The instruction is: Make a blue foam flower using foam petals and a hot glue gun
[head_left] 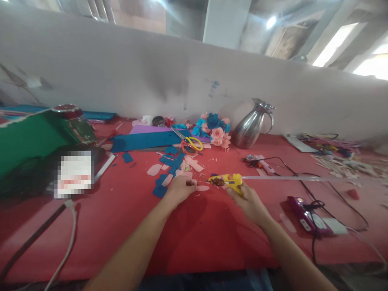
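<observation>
My right hand (pixel 250 203) is wrapped round the handle of a yellow glue gun (pixel 234 180), whose dark-stained nozzle end points left. A long clear glue stick (pixel 285 178) runs out of its back to the right. The fingers of my left hand (pixel 179 190) are pinched at the end of a pink paper petal (pixel 203 188), just left of the nozzle. Beside and beyond that hand lie loose cut petals, pink (pixel 154 169) and blue (pixel 159 190). Scissors (pixel 194 144) with yellow and orange handles rest on blue crepe paper (pixel 142 140) behind them.
A bunch of blue and pink paper flowers (pixel 216 132) and a steel jug (pixel 250 125) stand by the wall. At right, a purple power strip (pixel 309 218) has cables looping around it. A green box (pixel 30 137) and a jar (pixel 75 121) are at left. Sticks (pixel 345 163) lie far right.
</observation>
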The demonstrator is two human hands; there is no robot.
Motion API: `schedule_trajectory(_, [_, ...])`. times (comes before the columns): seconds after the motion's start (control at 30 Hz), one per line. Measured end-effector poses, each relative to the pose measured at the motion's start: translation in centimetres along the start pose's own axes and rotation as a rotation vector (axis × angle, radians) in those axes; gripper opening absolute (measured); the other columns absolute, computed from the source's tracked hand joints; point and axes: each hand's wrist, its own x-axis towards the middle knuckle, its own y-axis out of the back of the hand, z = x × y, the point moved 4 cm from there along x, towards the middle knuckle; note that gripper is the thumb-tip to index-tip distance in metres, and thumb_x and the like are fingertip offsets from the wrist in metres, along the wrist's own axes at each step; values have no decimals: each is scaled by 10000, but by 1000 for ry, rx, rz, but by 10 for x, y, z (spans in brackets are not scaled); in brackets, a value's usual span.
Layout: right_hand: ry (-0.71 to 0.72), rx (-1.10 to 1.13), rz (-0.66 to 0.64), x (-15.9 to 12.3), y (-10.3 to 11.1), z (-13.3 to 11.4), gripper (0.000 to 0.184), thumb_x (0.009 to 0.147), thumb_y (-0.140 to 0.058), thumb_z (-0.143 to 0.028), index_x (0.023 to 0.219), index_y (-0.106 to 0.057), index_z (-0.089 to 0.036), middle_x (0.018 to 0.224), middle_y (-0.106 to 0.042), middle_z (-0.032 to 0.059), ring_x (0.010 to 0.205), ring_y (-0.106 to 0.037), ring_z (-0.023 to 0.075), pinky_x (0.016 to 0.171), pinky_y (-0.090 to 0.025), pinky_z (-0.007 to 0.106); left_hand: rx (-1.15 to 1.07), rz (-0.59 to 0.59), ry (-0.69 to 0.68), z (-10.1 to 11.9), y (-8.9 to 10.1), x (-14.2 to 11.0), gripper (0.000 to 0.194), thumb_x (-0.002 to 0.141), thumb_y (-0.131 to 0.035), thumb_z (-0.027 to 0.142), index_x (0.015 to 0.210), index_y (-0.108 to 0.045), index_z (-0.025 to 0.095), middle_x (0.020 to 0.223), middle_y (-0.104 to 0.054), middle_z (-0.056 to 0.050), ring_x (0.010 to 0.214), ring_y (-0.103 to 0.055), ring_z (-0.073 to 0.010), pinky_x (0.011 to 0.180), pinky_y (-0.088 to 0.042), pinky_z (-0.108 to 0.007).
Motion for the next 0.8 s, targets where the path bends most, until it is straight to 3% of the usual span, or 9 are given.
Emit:
schedule_trajectory(0.1, [5,279,108,8,-4,-5,333,841,-476,-527,760,-486,-203,585,-492,-26,482,-435,120,487,-338,248,-267,115,68,-4,9,3,161,649,-632,336,643,-642,176,614,-634,-8,617,-574,-153,573,-378,-245])
schedule_trajectory(0.2, [35,451,127,19,-14,-12,368,825,-501,-560,772,-496,-196,585,-480,-33,466,-410,105,462,-334,240,-397,195,116,-5,14,2,205,641,-658,362,711,-666,170,633,-664,-17,650,-626,-171,609,-422,-257])
schedule_trajectory(0.27, [38,460,132,23,-19,-11,395,804,-523,-585,793,-512,-190,586,-488,-31,468,-413,106,458,-339,240,-358,135,132,-5,10,0,174,623,-673,330,673,-669,163,631,-668,-19,655,-626,-167,626,-427,-257])
schedule_trajectory(0.4, [-56,367,167,14,-15,6,425,796,-513,-613,780,-514,-188,567,-483,-36,463,-411,105,455,-328,239,-131,-121,99,-3,-11,-5,96,599,-663,258,609,-672,163,630,-666,-17,649,-592,-159,613,-406,-255])
schedule_trajectory(0.53, [-133,289,103,-9,-6,19,413,811,-486,-601,723,-489,-197,549,-464,-41,466,-411,107,453,-311,235,61,-86,28,0,-17,-6,94,604,-642,242,664,-681,181,649,-665,-6,653,-585,-161,571,-374,-244])
schedule_trajectory(0.8, [-89,101,-105,-22,-7,12,329,859,-461,-497,767,-531,-189,581,-521,-13,520,-470,133,484,-350,235,175,-106,-2,1,-19,-1,122,624,-571,203,641,-691,187,629,-675,-16,623,-596,-164,559,-373,-251])
